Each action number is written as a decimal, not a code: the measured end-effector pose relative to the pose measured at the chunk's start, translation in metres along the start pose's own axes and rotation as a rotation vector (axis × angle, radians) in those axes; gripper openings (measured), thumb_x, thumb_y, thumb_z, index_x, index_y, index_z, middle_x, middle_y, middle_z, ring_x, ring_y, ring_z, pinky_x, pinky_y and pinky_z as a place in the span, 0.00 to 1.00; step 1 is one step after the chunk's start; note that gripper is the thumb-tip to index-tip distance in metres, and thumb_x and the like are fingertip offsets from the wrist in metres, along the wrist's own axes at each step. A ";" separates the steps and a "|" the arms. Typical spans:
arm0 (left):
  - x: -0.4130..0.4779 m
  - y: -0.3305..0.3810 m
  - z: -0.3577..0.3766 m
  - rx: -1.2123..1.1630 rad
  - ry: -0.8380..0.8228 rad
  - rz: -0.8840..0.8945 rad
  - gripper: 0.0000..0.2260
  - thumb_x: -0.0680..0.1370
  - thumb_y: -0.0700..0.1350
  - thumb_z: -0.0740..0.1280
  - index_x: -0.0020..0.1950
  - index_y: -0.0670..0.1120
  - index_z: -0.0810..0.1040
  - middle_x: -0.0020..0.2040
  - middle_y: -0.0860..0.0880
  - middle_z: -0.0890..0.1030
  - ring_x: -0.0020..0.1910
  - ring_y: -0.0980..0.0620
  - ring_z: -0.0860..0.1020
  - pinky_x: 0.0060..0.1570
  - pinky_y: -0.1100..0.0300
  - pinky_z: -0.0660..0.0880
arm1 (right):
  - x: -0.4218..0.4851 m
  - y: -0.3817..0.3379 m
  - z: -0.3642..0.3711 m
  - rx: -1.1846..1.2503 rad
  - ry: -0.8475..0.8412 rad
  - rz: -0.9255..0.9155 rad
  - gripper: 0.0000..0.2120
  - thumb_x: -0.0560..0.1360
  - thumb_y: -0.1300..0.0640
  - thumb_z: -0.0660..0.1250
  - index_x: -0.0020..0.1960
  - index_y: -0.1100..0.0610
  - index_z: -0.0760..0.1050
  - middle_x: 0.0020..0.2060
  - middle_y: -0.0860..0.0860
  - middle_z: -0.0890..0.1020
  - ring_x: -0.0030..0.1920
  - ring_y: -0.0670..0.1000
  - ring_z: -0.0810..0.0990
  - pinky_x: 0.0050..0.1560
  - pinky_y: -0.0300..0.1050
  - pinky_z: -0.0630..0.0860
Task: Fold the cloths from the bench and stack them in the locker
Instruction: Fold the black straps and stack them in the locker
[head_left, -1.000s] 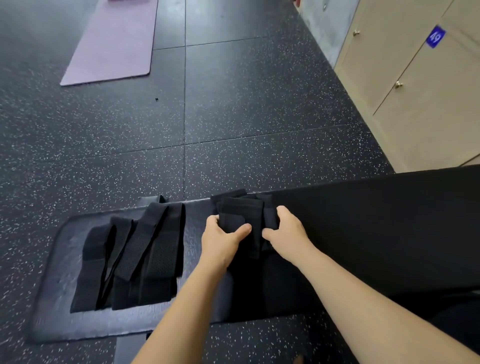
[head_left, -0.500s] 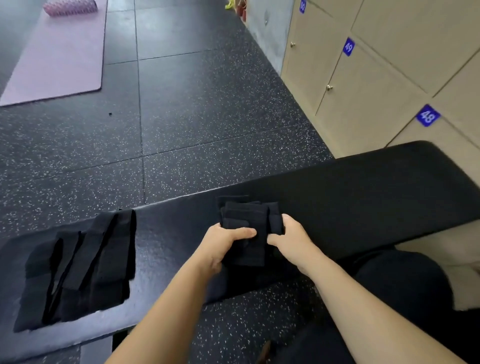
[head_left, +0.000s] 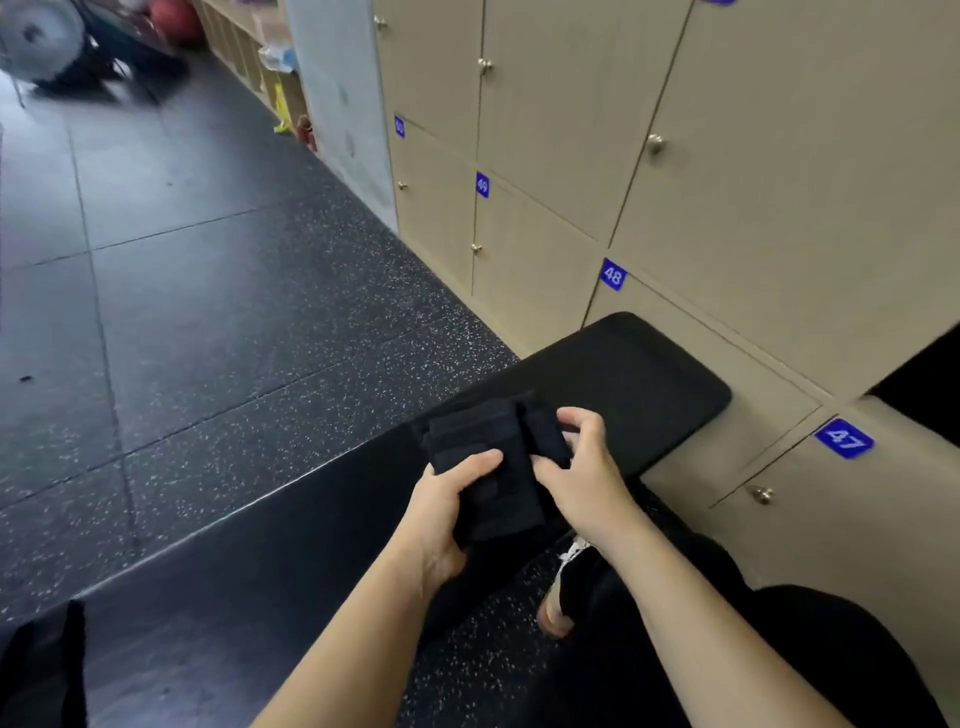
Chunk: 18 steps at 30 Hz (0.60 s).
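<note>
Head view: folded black cloths (head_left: 480, 457) held over the bench (head_left: 639, 374), left hand (head_left: 447, 512) gripping their near edge, thumb on top; right hand (head_left: 584, 467) curled round their right side, beside lockers (head_left: 753, 234).

Head-worn wide-angle view, looking down and forward, close over bench (head_left: 649, 374), lockers (head_left: 545, 270) right

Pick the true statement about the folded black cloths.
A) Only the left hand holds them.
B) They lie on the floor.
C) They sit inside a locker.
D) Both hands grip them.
D: the left hand and the right hand both curl round the folded black cloths, over the bench.
</note>
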<state>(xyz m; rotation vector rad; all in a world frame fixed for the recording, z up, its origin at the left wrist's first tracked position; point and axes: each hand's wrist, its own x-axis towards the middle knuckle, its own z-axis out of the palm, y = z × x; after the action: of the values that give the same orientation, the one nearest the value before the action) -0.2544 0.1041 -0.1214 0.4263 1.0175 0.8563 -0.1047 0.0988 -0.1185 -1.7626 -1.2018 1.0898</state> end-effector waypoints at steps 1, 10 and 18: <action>0.002 0.001 0.011 0.002 -0.025 -0.007 0.17 0.72 0.40 0.71 0.61 0.42 0.79 0.52 0.40 0.85 0.49 0.42 0.84 0.44 0.49 0.81 | -0.003 -0.001 -0.009 0.023 0.044 -0.030 0.20 0.76 0.56 0.66 0.60 0.42 0.60 0.61 0.47 0.73 0.59 0.49 0.75 0.62 0.55 0.73; -0.001 -0.008 0.084 0.105 -0.265 -0.081 0.23 0.69 0.42 0.72 0.64 0.43 0.78 0.57 0.39 0.83 0.53 0.40 0.83 0.44 0.49 0.81 | -0.015 -0.027 -0.102 -0.169 0.133 -0.244 0.13 0.73 0.48 0.70 0.54 0.48 0.72 0.56 0.45 0.73 0.53 0.36 0.72 0.47 0.26 0.67; -0.015 -0.037 0.142 0.085 -0.383 -0.172 0.17 0.77 0.51 0.67 0.56 0.41 0.84 0.56 0.39 0.83 0.52 0.41 0.83 0.54 0.47 0.78 | -0.028 -0.009 -0.149 0.041 0.264 -0.185 0.08 0.77 0.54 0.66 0.48 0.59 0.72 0.48 0.58 0.80 0.49 0.57 0.79 0.50 0.51 0.77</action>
<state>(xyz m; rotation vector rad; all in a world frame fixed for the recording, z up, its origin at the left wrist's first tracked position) -0.1190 0.0794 -0.0688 0.5433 0.7243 0.5513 0.0236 0.0593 -0.0478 -1.6667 -1.1444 0.7437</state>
